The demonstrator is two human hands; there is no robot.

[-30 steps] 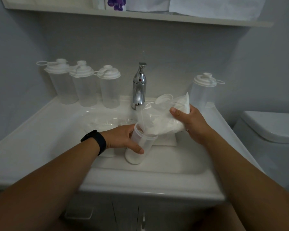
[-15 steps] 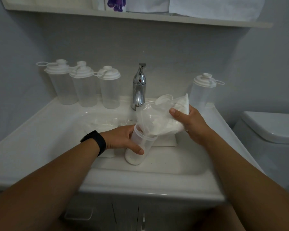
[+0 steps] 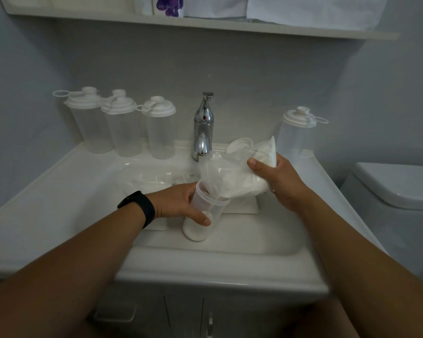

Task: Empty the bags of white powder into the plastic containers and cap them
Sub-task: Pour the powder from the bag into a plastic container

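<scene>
Mid-pour over the sink (image 3: pixel 83 191): left hand (image 3: pixel 178 203) gripping a tilted container (image 3: pixel 203 220), right hand (image 3: pixel 281 184) clutching the bag (image 3: pixel 232 179); next, probably lifting the bag's tail.

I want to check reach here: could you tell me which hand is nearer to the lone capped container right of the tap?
Right. The right hand, gripping the bag, sits just in front of that capped container; the left hand grips the open container farther away in the basin.
</scene>
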